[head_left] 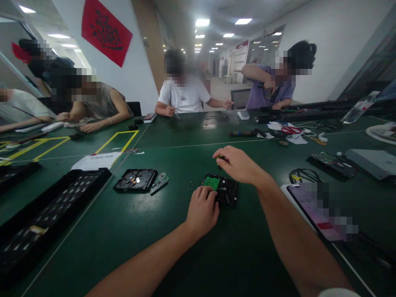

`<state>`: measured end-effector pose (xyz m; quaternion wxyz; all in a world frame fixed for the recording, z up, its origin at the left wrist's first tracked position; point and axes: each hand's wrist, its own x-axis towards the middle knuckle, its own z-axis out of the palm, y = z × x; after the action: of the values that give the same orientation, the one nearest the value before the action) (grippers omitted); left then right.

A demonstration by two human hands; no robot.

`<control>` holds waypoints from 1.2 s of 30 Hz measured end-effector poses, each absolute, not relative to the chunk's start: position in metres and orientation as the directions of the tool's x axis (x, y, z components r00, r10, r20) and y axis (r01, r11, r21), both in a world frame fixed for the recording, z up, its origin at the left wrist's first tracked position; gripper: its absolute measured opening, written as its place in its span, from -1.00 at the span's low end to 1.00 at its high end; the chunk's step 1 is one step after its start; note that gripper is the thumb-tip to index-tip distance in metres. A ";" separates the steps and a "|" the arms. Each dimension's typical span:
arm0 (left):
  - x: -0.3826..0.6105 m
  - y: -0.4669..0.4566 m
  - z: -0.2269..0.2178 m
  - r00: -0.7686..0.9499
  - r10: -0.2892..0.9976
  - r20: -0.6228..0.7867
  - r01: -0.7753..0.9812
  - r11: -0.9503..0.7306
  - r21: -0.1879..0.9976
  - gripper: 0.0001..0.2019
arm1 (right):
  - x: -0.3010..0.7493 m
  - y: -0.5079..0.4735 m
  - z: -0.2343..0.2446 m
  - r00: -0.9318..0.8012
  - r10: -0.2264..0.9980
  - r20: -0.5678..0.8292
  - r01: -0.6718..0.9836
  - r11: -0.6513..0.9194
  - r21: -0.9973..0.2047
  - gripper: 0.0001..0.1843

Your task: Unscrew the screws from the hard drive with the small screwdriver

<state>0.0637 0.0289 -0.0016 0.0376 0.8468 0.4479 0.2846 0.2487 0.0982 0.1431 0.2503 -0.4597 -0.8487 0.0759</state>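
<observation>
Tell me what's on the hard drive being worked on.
On the hard drive: a green circuit board, partly covered by the left hand. What lies beneath the board is hidden.

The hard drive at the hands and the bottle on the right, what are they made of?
The hard drive may be dark-coated metal: small silvery spots show. Its circuit board, flat and green, is probably coated resin. The bottle seems clear, shiny plastic: it's see-through.

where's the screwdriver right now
In the head view, just right of centre: the small yellow-and-black screwdriver stands roughly upright in the right hand, over the flat black hard drive that the left hand touches.
</observation>
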 end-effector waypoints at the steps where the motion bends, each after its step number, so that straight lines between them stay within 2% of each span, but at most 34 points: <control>1: 0.064 0.029 -0.002 0.439 0.779 0.447 0.736 -0.597 0.318 -0.74 | 0.249 0.099 0.143 -0.454 0.817 0.355 0.740 0.568 -0.361 -0.72; 4: 0.063 0.029 -0.002 0.439 0.781 0.443 0.738 -0.595 0.318 -0.74 | 0.250 0.101 0.142 -0.451 0.818 0.358 0.746 0.565 -0.351 -0.69; 10: 0.064 0.028 -0.001 0.434 0.788 0.437 0.740 -0.588 0.325 -0.74 | 0.250 0.098 0.145 -0.406 0.849 0.337 0.808 0.506 -0.302 -0.83; 16: 0.063 0.029 -0.002 0.435 0.778 0.453 0.734 -0.598 0.323 -0.75 | 0.248 0.094 0.149 -0.279 0.910 0.306 0.872 0.374 -0.317 -0.59; 19: 0.063 0.029 -0.003 0.432 0.778 0.456 0.735 -0.597 0.322 -0.74 | 0.246 0.094 0.151 -0.255 0.920 0.297 0.879 0.349 -0.326 -0.57; 25: 0.063 0.029 -0.004 0.434 0.777 0.456 0.737 -0.597 0.317 -0.75 | 0.248 0.098 0.145 -0.383 0.864 0.328 0.825 0.479 -0.301 -0.83; 31: 0.064 0.029 -0.003 0.437 0.784 0.441 0.739 -0.593 0.321 -0.73 | 0.251 0.106 0.136 -0.385 0.862 0.329 0.841 0.475 -0.260 -0.67; 36: 0.064 0.029 -0.003 0.438 0.785 0.438 0.738 -0.592 0.324 -0.74 | 0.250 0.103 0.140 -0.402 0.854 0.331 0.828 0.493 -0.268 -0.66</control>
<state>0.0640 0.0294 -0.0028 0.0420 0.8469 0.4495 0.2810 0.2495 0.1028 0.1396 0.2161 -0.5025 -0.8366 0.0302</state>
